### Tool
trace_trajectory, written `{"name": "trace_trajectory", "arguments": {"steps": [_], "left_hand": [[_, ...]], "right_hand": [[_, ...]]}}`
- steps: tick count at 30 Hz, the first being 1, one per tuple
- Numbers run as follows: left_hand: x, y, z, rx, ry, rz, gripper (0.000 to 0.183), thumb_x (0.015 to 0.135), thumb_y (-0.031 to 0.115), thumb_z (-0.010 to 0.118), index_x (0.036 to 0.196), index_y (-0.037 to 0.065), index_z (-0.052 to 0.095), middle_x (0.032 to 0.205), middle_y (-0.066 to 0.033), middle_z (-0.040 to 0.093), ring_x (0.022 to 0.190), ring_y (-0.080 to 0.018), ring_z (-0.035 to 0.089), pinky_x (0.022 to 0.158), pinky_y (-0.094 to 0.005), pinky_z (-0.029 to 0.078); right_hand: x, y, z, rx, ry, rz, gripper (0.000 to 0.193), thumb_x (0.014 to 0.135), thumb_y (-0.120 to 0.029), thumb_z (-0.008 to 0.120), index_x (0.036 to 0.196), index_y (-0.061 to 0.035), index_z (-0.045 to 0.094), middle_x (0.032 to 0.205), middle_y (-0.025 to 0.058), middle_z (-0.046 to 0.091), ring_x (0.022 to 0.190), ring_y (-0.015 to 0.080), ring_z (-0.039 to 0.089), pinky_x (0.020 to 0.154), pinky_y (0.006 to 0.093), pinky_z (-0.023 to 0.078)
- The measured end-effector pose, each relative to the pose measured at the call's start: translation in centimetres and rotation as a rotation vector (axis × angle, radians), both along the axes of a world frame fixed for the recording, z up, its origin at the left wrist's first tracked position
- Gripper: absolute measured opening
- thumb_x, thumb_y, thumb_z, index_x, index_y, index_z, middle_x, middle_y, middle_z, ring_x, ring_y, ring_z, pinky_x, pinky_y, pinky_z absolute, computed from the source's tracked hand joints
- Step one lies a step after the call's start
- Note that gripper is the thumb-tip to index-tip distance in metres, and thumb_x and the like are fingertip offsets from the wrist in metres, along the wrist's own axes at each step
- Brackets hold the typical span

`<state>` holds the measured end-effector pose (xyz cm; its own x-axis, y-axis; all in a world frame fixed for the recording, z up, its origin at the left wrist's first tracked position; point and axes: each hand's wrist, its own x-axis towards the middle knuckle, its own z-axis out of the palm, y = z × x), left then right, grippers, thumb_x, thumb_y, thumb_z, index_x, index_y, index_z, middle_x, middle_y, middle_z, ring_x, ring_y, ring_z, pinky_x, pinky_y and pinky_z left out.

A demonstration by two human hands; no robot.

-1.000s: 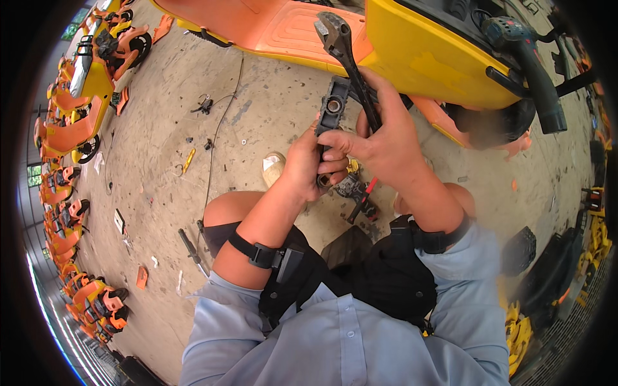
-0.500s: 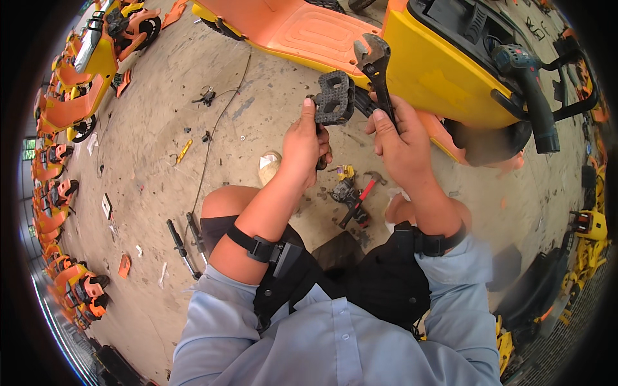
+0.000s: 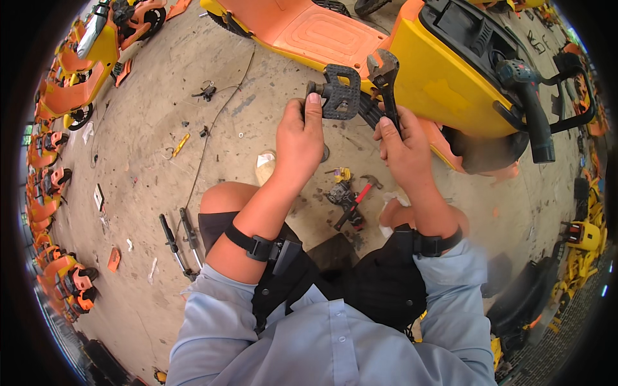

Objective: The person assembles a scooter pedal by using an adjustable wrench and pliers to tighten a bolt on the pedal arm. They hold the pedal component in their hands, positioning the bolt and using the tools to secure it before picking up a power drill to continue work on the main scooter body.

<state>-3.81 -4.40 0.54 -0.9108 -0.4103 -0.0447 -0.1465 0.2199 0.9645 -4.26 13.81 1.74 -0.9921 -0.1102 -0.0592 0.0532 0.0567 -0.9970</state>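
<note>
My left hand (image 3: 301, 132) is closed round a crank arm that carries a black pedal (image 3: 341, 92); its thumb lies by the pedal's inner end, and the palm hides most of the arm. Close by on the right, an adjustable wrench (image 3: 387, 87) stands jaw-up in my closed right hand (image 3: 407, 143). The wrench head and the pedal are apart. Just beyond both hands is a yellow and orange scooter (image 3: 421, 83) with dark parts behind my right fingers. A power drill (image 3: 529, 106) rests on its black rear part.
On the floor between my legs lie a red-handled hammer (image 3: 358, 203) and a dark power tool (image 3: 342, 193). Two shock-absorber-like rods (image 3: 172, 241) lie left of my knee. A thin cable (image 3: 215, 122) crosses the floor. More scooters (image 3: 77, 96) line the far left.
The pedal has turned, its broad face now more toward me, and the left hand has shifted slightly left. The wrench has moved a little right and down. The whole view has shifted slightly.
</note>
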Motion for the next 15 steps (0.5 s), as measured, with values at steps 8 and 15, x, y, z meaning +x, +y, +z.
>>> {"name": "trace_trajectory", "arguments": {"steps": [8,15], "left_hand": [[-0.3,-0.3,0.0,-0.066,-0.088,-0.031,0.043,0.105,0.037,0.045,0.089,-0.003,0.052,0.076,-0.0264,0.06,0.07,-0.0429,0.058,0.065,-0.0469,0.045],[-0.5,-1.3,-0.3,-0.216,-0.1,-0.097,0.043,0.103,0.036,0.046,0.09,-0.005,0.053,0.08,-0.0302,0.062,0.078,-0.0487,0.059,0.069,-0.0495,0.046]], "right_hand": [[0.6,-0.6,-1.5,0.256,0.271,0.026,0.028,0.1,-0.018,0.057,0.124,-0.0033,0.056,0.078,0.0082,0.065,0.063,0.0148,0.06,0.06,0.0292,0.049],[0.8,-1.4,-2.8,0.601,0.282,0.086,0.025,0.1,-0.022,0.054,0.12,-0.0063,0.055,0.088,0.0245,0.065,0.085,0.0468,0.062,0.068,0.0471,0.05]]}}
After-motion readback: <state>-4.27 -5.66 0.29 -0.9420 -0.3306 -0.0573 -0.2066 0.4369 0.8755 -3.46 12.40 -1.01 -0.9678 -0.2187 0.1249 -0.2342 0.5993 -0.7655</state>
